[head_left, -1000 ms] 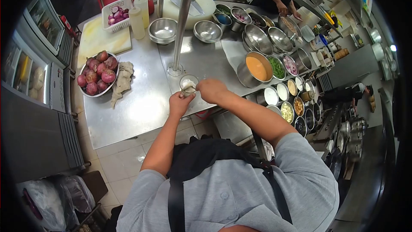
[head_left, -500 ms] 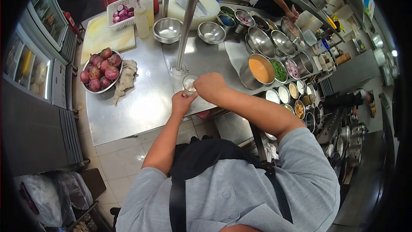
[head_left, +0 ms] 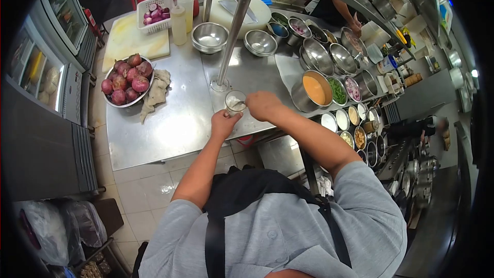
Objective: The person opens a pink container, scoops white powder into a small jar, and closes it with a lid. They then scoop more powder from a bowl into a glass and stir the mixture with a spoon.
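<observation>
A small clear glass with white contents stands upright near the front edge of the steel table, beside the foot of a metal post. My left hand is closed around its lower near side. At the glass's right rim, my right hand is closed on a thin metal utensil, seemingly a spoon, whose end dips into the glass. The fingers hide most of its handle.
A bowl of red onions and a cloth lie left. Steel bowls stand behind the post. Right are a pot of orange liquid and several ingredient containers. A co-worker's arm reaches in at the back.
My right hand has moved slightly away from the glass to the right, so the utensil now shows. The whole view has shifted a little. My left hand still holds the glass.
</observation>
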